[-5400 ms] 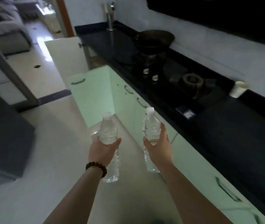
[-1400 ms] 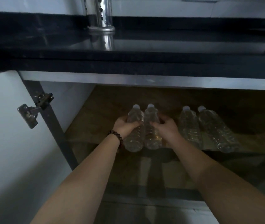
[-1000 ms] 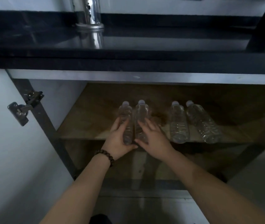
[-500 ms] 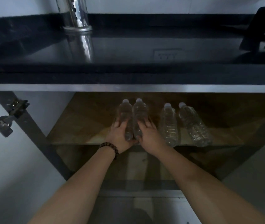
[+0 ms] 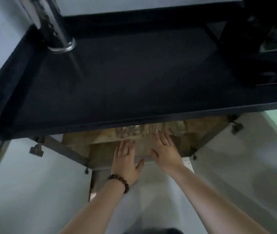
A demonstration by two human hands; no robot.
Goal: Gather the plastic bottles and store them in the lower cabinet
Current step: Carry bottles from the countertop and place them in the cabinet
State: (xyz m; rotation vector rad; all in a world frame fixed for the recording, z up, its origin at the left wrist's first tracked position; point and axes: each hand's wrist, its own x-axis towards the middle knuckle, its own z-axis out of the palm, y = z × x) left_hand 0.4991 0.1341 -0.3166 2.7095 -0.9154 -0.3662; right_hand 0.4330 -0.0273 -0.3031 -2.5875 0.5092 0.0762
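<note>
Several clear plastic bottles point(image 5: 129, 130) lie side by side on the brown shelf of the open lower cabinet point(image 5: 82, 137). Only their bottom ends show; the black countertop point(image 5: 125, 78) hides the rest. My left hand point(image 5: 125, 159), with a bead bracelet at the wrist, is flat with spread fingers just in front of the shelf edge. My right hand point(image 5: 164, 149) is also flat and spread, its fingertips close to the bottle ends. Neither hand holds anything.
Both pale cabinet doors stand open, one at the left point(image 5: 24, 174) and one at the right point(image 5: 244, 157), with metal hinges point(image 5: 36, 149) on the frame. A chrome cylinder point(image 5: 55, 26) stands on the countertop's back left. A dark stove point(image 5: 273, 48) is at the far right.
Both hands have let go of the two bottles and drawn back out of the cabinet. My view has risen, so the countertop now covers most of the shelf.
</note>
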